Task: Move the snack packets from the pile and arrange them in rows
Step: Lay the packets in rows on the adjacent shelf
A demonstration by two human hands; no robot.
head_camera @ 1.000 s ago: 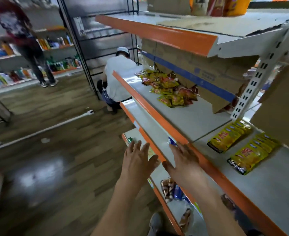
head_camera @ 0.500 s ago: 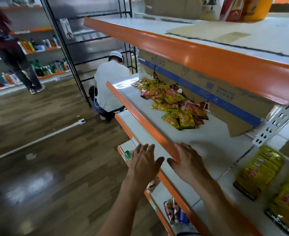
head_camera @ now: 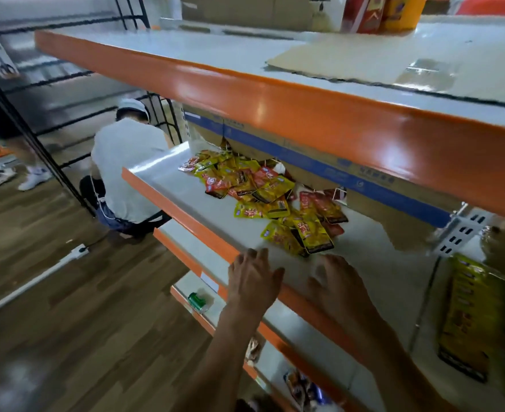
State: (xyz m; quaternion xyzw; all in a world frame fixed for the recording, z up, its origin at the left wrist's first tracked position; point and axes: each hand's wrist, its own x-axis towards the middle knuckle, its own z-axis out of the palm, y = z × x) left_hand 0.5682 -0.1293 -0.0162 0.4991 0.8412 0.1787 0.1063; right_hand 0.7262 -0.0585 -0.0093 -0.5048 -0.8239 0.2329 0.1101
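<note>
Three orange-edged shelves [head_camera: 186,215], wood-plank floor [head_camera: 67,337]

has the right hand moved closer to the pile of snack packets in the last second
Yes. The right hand has gone from the shelf's orange front edge up over it, toward the pile, not touching it.

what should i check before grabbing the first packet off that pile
1. Left hand free: ok, fingers straight, holding nothing.
2. Right hand free: ok, open over the shelf, though blurred.
3. Pile of snack packets within reach: ok, its nearest yellow packet lies just beyond the fingertips.
4. Path to the pile: ok, bare shelf between hands and packets.
5. Headroom: cannot tell, the upper shelf overhangs the pile.
6. Space in the rows on the right: cannot tell, blurred and cut off.
</note>
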